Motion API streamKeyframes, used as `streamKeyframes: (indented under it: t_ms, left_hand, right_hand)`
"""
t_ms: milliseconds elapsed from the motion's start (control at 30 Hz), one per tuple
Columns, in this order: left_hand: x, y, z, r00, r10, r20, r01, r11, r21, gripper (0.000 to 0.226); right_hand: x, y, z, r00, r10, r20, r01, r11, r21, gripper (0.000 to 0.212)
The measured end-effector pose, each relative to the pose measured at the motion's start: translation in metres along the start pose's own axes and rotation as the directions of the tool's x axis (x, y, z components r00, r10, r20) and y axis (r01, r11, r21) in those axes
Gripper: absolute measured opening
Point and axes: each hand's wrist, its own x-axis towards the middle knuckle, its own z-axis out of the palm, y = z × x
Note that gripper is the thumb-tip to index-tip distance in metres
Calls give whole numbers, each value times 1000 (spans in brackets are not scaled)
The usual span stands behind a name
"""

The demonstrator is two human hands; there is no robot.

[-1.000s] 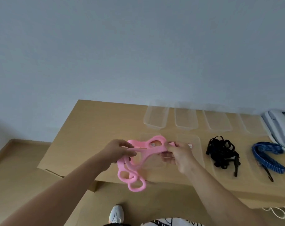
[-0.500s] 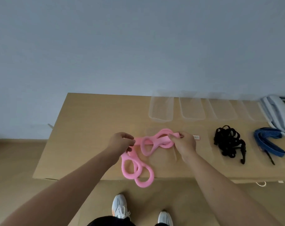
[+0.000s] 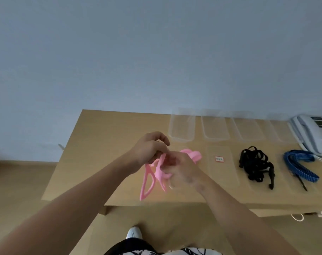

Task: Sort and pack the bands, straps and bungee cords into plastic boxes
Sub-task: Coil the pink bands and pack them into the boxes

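A pink looped band point(image 3: 149, 181) is bunched between both hands above the wooden table point(image 3: 108, 137). My left hand point(image 3: 149, 148) grips its upper part with curled fingers. My right hand point(image 3: 180, 170), blurred, holds the band's right side, and a pink fold sticks out beyond it. One long loop hangs down toward the table's front edge. A tangle of black straps point(image 3: 255, 164) and a blue bungee cord point(image 3: 300, 164) lie on clear lids to the right. Several clear plastic boxes point(image 3: 182, 129) stand in a row at the back.
A clear lid with a small red-edged label point(image 3: 219, 159) lies right of my hands. A grey desk telephone point(image 3: 311, 133) sits at the back right corner. A white cable point(image 3: 298, 217) hangs below the table's front edge. My white shoe point(image 3: 134, 232) shows on the floor.
My hands have come together and folded the stretched band into a bunch. One loop now hangs lower and narrower. The camera has tilted slightly.
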Motion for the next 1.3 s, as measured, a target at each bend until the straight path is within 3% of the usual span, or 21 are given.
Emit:
streamKeyframes:
  t_ms: [167, 267, 367, 567, 733, 867, 1067, 1167, 1300]
  left_hand:
    - [-10, 21, 4, 998, 38, -54, -43, 995, -90, 38]
    - [-13, 23, 23, 996, 25, -82, -44, 970, -240, 44]
    - [-17, 24, 40, 989, 79, -128, -108, 964, -242, 46]
    - [-23, 19, 77, 989, 137, 52, -116, 947, -301, 56]
    - [-27, 16, 105, 971, 166, 172, -160, 986, -47, 55]
    - [-30, 15, 116, 963, 149, 224, -157, 987, 20, 57]
    - [-34, 3, 118, 974, 147, 171, -156, 987, 39, 31]
    - [-35, -1, 116, 987, 138, 83, -147, 983, 109, 22]
    - [-36, 0, 107, 992, 128, 13, -129, 989, 79, 30]
  right_hand:
    - [-23, -30, -25, 994, -106, 10, 104, 987, 125, 22]
    - [-32, -44, -38, 971, -163, -176, 171, 985, 31, 18]
    - [-46, -56, -54, 916, -229, -330, 222, 973, -59, 23]
    - [-73, -70, -80, 898, -255, -358, 285, 958, 33, 30]
    - [-93, -70, -104, 910, -202, -362, 302, 921, 247, 24]
    - [-102, -68, -116, 916, -190, -354, 309, 895, 321, 37]
    - [-107, -64, -122, 901, -266, -343, 345, 919, 191, 45]
    - [-104, -63, -123, 878, -293, -378, 326, 945, 24, 48]
    - [-98, -62, -124, 846, -360, -394, 309, 932, -189, 47]
